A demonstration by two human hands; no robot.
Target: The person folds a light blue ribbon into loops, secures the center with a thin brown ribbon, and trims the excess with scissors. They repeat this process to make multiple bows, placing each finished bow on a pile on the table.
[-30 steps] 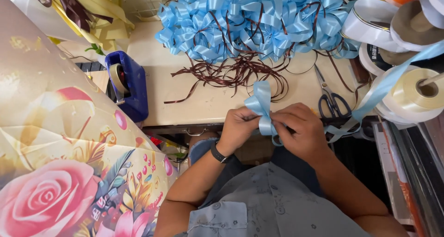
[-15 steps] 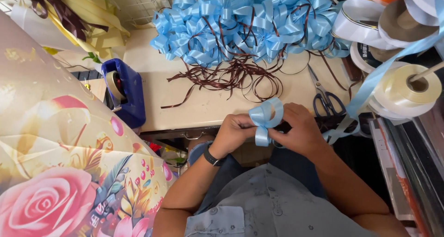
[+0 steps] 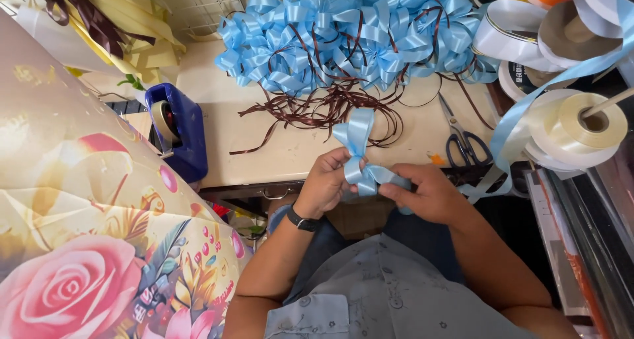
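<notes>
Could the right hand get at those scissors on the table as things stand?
Probably yes, once it lets go: the scissors lie in the open just beyond the right hand, nothing between them. But that hand is now pinching the blue ribbon.

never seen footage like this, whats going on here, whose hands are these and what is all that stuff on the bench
There is one view, from a camera worn on a person's head, looking down at their own arms and lap. No machine is involved, only two bare hands.

The left hand, with a black wristband, and the right hand both pinch a loop of light blue satin ribbon folded between them. The ribbon strip runs off to a roll on the right.

On the pale workbench lie a heap of finished light blue ribbon bows, a tangle of thin dark brown strings, black-handled scissors and a blue tape dispenser. Cream and white ribbon rolls sit at the right, and flowered wrapping paper fills the left.
</notes>
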